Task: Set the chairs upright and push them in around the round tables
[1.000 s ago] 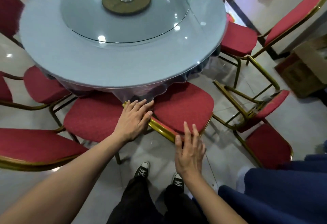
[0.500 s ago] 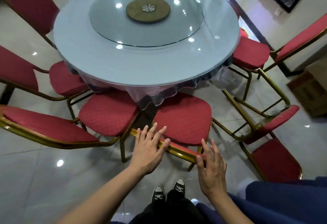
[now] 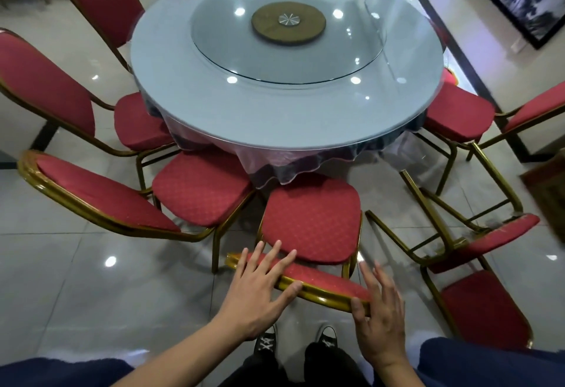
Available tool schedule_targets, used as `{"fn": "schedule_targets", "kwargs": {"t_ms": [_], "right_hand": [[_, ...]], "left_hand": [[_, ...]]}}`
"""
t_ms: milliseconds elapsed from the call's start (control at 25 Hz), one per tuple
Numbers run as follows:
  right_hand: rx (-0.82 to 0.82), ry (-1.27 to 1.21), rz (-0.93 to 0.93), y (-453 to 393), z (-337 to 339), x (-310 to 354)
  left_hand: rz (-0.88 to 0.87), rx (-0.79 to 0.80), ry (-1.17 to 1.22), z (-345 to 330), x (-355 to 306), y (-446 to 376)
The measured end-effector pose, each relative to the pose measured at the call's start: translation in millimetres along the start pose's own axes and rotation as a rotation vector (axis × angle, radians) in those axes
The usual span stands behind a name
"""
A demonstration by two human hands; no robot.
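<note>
- Under both hands, the upright chair (image 3: 308, 221) now stands farther from the counter (image 3: 275, 117).
- Left hand (image 3: 260, 289) and right hand (image 3: 379, 316) rest flat-fingered on its backrest (image 3: 321, 281), gripping nothing.
- Right of the right hand, a tipped chair (image 3: 477, 240) lies unchanged.

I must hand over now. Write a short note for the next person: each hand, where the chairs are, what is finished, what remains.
Left hand: open, fingers straight, resting on the backrest top of the near chair.
Right hand: open, touching the same backrest's right end.
Done: the near chair stands upright, its seat partly under the round table; the chairs on the left are upright too.
Left: the tipped chair on the right lies on the floor with its legs up. Set it upright and push it in. The near chair may need a last push.
</note>
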State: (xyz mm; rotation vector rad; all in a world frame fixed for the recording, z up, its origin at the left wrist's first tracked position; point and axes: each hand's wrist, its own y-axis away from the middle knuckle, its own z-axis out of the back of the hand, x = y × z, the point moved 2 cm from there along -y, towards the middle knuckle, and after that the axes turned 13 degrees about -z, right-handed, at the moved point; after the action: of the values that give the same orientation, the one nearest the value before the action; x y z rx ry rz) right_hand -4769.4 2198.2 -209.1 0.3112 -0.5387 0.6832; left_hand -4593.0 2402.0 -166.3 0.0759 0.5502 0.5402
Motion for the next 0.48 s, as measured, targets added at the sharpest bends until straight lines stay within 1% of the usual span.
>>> {"fn": "schedule_targets", "kwargs": {"t_ms": [200,400,480], "right_hand": [[0.021,0.028,0.111,-17,20,-33],[0.102,0.042,0.192,-46,46,-66],[0.117,0.040,0.214,-55,52,-72]], "left_hand": [[0.087,-0.032,0.022,-20,-41,3],[0.171,-0.050,0.030,-44,-80,-2],[0.203,-0.081,0.044,-49,-90,-9]]}}
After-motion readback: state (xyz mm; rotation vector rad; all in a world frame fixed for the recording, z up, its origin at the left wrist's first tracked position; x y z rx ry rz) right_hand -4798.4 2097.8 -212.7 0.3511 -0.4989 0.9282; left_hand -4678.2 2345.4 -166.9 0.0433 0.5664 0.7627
